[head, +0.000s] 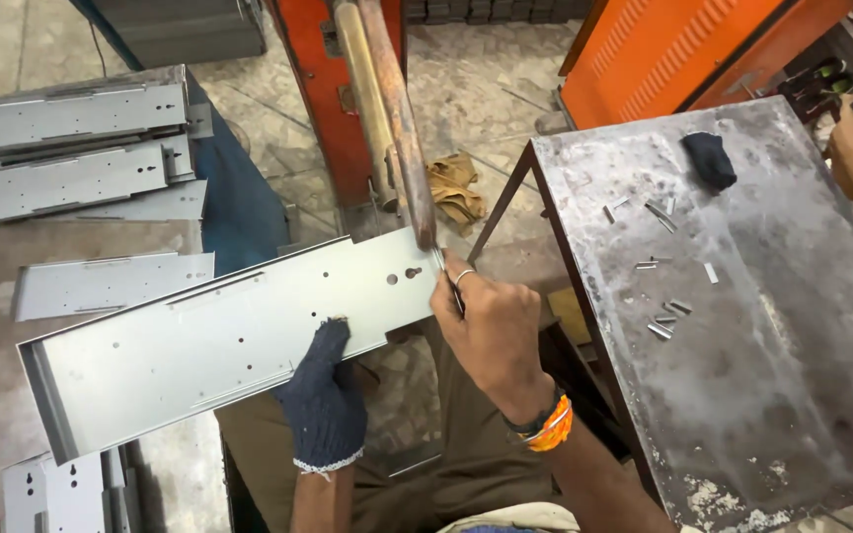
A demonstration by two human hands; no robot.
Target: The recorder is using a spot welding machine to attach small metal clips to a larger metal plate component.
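A long grey sheet-metal channel panel (199,341) with punched holes lies across my lap, tilted up to the right. My left hand (326,400), in a dark blue knitted glove, presses on its lower edge and steadies it. My right hand (491,326), bare with a ring and an orange wristband, pinches a small metal pin at the panel's right end. That end sits under the copper-coloured rods (392,109) of an orange machine.
A steel table (792,345) on the right carries several small metal pins (665,318) and a dark cloth (710,158). More grey panels (81,148) are stacked at the left. A yellow rag (454,188) lies on the stone floor. An orange cabinet (663,49) stands behind.
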